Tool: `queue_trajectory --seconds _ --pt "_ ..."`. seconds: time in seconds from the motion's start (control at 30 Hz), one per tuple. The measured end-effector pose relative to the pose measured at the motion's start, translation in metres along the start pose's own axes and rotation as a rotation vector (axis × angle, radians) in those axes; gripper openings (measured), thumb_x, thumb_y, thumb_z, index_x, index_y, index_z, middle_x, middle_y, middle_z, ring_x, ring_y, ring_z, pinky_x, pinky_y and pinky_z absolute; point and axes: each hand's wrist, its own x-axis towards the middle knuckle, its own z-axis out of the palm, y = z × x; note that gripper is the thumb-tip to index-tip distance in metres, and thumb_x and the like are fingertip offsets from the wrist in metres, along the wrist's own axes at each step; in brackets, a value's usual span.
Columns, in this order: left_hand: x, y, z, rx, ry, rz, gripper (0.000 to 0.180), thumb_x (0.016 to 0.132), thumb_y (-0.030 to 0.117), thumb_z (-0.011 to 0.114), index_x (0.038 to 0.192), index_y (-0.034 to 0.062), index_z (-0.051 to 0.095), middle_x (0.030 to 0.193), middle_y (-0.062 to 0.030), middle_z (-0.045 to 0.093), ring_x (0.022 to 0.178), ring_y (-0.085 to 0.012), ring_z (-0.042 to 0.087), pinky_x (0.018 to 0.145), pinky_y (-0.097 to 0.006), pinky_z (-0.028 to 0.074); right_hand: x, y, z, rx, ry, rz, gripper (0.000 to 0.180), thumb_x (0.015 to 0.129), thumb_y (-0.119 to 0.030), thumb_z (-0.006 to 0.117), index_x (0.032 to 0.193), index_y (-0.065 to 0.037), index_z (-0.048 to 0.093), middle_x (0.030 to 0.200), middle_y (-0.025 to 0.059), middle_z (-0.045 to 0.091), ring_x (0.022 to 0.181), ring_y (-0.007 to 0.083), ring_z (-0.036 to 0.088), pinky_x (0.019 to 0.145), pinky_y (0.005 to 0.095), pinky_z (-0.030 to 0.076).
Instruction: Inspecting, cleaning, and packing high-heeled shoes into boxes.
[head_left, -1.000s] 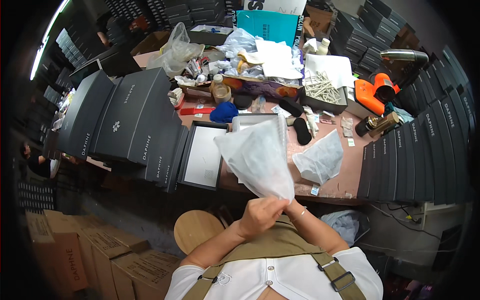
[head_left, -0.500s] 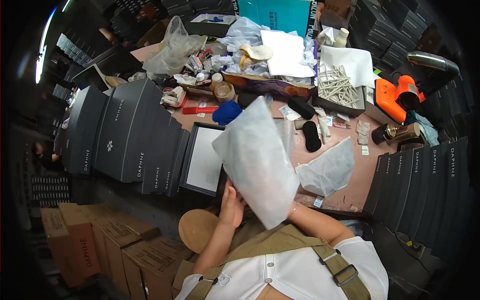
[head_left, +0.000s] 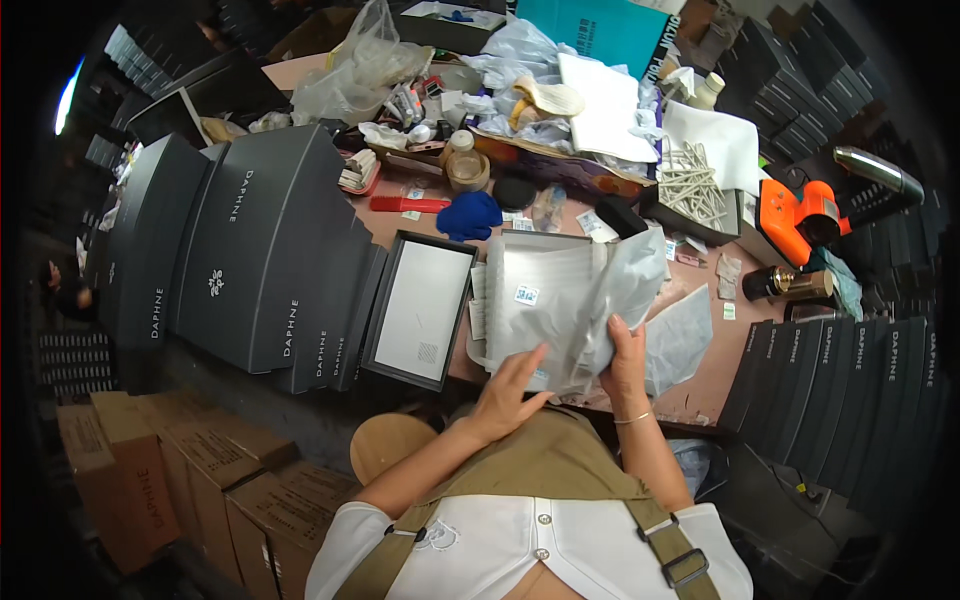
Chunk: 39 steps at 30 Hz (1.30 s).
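Observation:
In my right hand (head_left: 627,365) is a white translucent wrapped bundle (head_left: 632,275), tilted upright with my thumb on its near side. It leans over the right part of an open box (head_left: 545,238) lined with white translucent wrapping (head_left: 535,265), which bears a small printed label (head_left: 526,295). My left hand (head_left: 510,395) is at the box's near edge, its fingers stretched out over the wrapping. A loose white sheet (head_left: 682,335) lies just right of my right hand. Left of the box rests a dark-rimmed lid (head_left: 425,305) with a white inside.
Dark shoe boxes stand in rows at the left (head_left: 260,250) and right (head_left: 830,370). A blue cloth (head_left: 468,215), a red tool (head_left: 408,204) and a tray of pale sticks (head_left: 692,190) lie behind. An orange device (head_left: 800,215) stands at the right; brown cartons (head_left: 200,470) are below left.
The bundle has moved down and to the right, turning on its edge, and the box beneath now shows. My left hand has shifted from the bundle to the box's near edge.

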Motion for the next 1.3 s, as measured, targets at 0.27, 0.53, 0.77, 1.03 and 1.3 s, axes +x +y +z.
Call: queue_trajectory --seconds 0.27,0.53,0.77,1.03,1.3 --pt "-0.043 -0.151 -0.009 -1.170 0.196 -1.272 0.033 0.088 0.036 0.065 0.100 0.0075 0.056 0.087 -0.0046 0.056 0.074 -0.0142 0.053 0.066 -0.028 0.047 0.033 0.149 -0.053 -1.544 -0.415 -0.196 0.059 0.077 -0.027 0.069 0.123 0.004 0.050 0.124 0.0207 0.055 0.111 0.0384 0.052 0.096 0.0431 0.043" --pt "-0.011 -0.067 -0.015 -0.129 0.228 -0.075 0.008 0.085 0.008 0.063 0.089 0.0018 0.064 0.095 -0.0069 0.061 0.092 -0.0219 0.058 0.084 -0.033 0.047 0.040 0.158 -0.069 -1.428 -0.313 -0.162 0.065 0.073 -0.029 0.070 0.125 0.004 0.049 0.128 0.0228 0.050 0.113 0.0407 0.047 0.098 0.0444 0.040" --pt "0.008 -0.050 -0.017 0.186 -0.149 0.548 0.017 0.074 0.014 0.071 0.088 0.0052 0.066 0.101 -0.0074 0.060 0.106 -0.0297 0.053 0.097 -0.046 0.041 0.052 0.197 -0.100 -1.426 -0.369 -0.203 0.066 0.073 -0.027 0.069 0.127 0.003 0.047 0.130 0.0217 0.050 0.113 0.0409 0.048 0.098 0.0434 0.040" --pt "0.003 -0.083 -0.031 0.189 0.051 0.072 0.035 0.085 0.009 0.059 0.117 -0.0047 0.054 0.123 -0.0214 0.053 0.116 -0.0379 0.049 0.100 -0.042 0.039 0.033 0.153 -0.049 -1.394 -0.273 -0.089 0.062 0.074 -0.026 0.068 0.128 0.000 0.049 0.129 0.0204 0.052 0.113 0.0394 0.049 0.099 0.0441 0.040" --pt "0.110 -0.112 0.008 0.252 -0.514 -0.023 0.043 0.091 0.024 0.057 0.120 -0.0071 0.054 0.127 -0.0279 0.049 0.118 -0.0405 0.048 0.103 -0.039 0.038 0.014 0.172 -0.092 -1.427 -0.377 -0.228 0.051 0.078 -0.023 0.065 0.123 -0.001 0.053 0.127 0.0216 0.052 0.116 0.0344 0.049 0.095 0.0461 0.042"
